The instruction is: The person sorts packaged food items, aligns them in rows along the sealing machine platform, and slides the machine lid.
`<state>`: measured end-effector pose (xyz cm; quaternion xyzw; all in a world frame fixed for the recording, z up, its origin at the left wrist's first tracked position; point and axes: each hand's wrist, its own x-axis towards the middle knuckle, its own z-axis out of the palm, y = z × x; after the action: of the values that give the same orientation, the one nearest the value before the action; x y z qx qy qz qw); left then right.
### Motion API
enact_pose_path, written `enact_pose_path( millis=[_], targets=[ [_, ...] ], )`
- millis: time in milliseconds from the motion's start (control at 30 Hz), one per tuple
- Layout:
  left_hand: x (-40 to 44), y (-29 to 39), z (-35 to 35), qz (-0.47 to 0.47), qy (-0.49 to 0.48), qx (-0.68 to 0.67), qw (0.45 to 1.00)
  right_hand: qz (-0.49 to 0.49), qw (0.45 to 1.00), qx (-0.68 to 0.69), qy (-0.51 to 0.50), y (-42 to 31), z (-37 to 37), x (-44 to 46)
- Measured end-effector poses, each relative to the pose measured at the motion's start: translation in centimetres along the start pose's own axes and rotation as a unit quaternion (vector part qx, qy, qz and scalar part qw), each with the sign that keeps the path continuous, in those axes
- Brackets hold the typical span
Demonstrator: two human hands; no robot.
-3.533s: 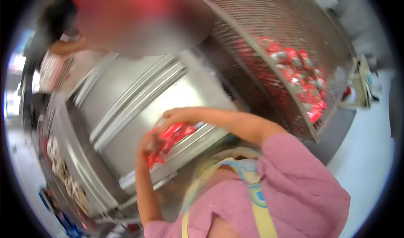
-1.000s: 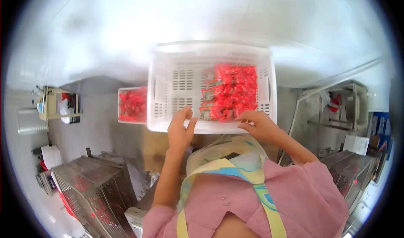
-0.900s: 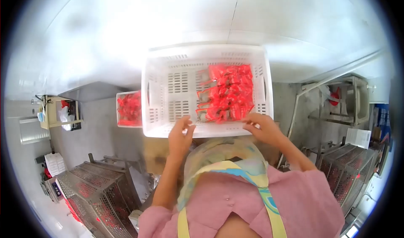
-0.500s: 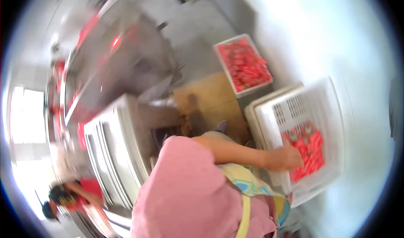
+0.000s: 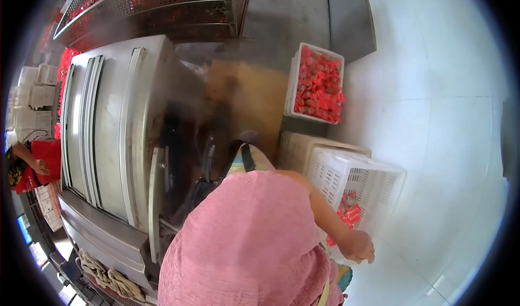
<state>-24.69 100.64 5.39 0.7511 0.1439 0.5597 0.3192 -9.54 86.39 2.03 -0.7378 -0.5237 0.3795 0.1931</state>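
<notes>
My right hand [image 5: 356,246] is at the near rim of a white plastic basket [image 5: 325,178], on the lower right. Its fingers are curled and appear closed over the rim, which the hand partly hides. Inside the basket, red-wrapped packets [image 5: 349,211] lie toward the side nearest me, partly hidden by my forearm. My left hand is out of sight, with my pink top covering the lower middle of the view.
A white crate heaped with red packets [image 5: 319,86] stands beyond the basket. Left of me is a steel cabinet [image 5: 108,132]; a perforated metal bin [image 5: 162,8] holds more red packets. At far left is a person in red [image 5: 46,162]. Cloths [image 5: 111,276] hang below.
My view has turned, so the basket and my right hand appear lower. The basket now shows its slotted side, and fewer of its packets are visible. The hand stays at its near rim.
</notes>
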Motion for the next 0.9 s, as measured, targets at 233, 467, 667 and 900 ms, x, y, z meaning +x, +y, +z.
enact_pose_path(
  millis=[233,467,667,900],
  targets=[
    [-0.7,-0.6,-1.0,-0.101,0.066,0.079,0.990,-0.032,0.999,-0.008,-0.034,0.7,-3.1,0.1],
    [-1.7,-2.6,-5.4,-0.234,0.087,0.127,0.960,-0.113,0.991,0.055,-0.053,-0.5,-4.7,3.7],
    [3.2,-7.5,-4.0,-0.373,-0.348,0.335,0.792,-0.134,0.985,0.107,-0.021,3.0,-6.4,5.7],
    [-0.9,-16.7,3.2,-0.324,-0.714,0.267,0.560,-0.111,0.989,0.093,-0.021,4.8,-7.3,4.1]
  ],
)
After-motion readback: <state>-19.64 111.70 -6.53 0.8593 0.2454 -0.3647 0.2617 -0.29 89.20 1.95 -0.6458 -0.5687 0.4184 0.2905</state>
